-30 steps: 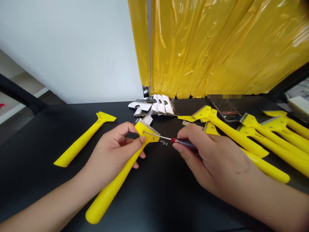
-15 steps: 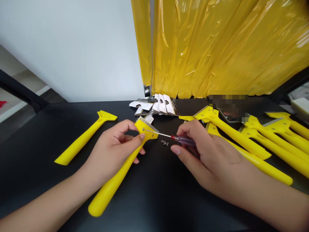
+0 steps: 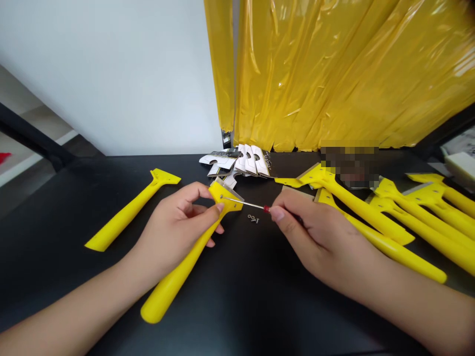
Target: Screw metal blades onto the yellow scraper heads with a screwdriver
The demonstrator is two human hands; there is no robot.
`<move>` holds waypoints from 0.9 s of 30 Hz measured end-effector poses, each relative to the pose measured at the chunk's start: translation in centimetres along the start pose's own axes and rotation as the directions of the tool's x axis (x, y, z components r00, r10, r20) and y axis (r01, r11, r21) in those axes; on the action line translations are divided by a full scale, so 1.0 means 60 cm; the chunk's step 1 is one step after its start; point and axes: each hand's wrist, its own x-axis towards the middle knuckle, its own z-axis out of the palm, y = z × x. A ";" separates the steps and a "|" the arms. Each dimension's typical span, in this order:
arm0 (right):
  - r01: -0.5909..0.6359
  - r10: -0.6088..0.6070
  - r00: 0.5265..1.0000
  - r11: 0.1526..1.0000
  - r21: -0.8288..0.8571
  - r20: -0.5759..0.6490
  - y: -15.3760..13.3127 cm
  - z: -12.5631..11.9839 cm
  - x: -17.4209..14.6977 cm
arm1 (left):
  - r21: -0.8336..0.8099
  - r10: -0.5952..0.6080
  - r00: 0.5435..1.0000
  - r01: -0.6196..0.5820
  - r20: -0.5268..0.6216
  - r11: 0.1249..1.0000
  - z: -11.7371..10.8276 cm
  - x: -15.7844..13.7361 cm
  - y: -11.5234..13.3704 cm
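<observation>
My left hand (image 3: 187,220) grips a yellow scraper (image 3: 193,252) near its head, thumb on the front face. A metal blade (image 3: 227,184) shows along the scraper's upper edge. In my right hand (image 3: 315,227) is a screwdriver (image 3: 252,204) with a thin steel shaft and a red collar; the fingers are closed around its handle and mostly hide it. The screwdriver's tip touches a screw in the left part of the scraper head. Just below the shaft, several small screws and nuts (image 3: 253,218) lie on the black table (image 3: 237,306).
Another yellow scraper (image 3: 126,212) lies at the left. Several yellow scrapers with blades (image 3: 363,210) are spread on the right. White and black card sleeves (image 3: 237,160) are piled at the back, in front of a white panel (image 3: 129,74) and yellow plastic sheeting (image 3: 326,74).
My right thumb has moved up and closed against the screwdriver handle, near the red collar. The held scraper's handle end has shifted slightly up and right. The tip stays at the same screw.
</observation>
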 end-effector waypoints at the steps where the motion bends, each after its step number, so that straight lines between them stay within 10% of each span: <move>1: -0.005 0.005 1.000 1.000 0.012 -0.004 0.001 0.001 0.000 | -0.004 0.005 1.000 -0.005 0.002 1.000 0.000 0.000 -0.001; 27: -0.014 0.014 0.999 1.000 0.006 -0.029 0.006 0.000 0.006 | -0.010 0.085 0.996 -0.085 -0.021 0.996 0.000 0.002 -0.007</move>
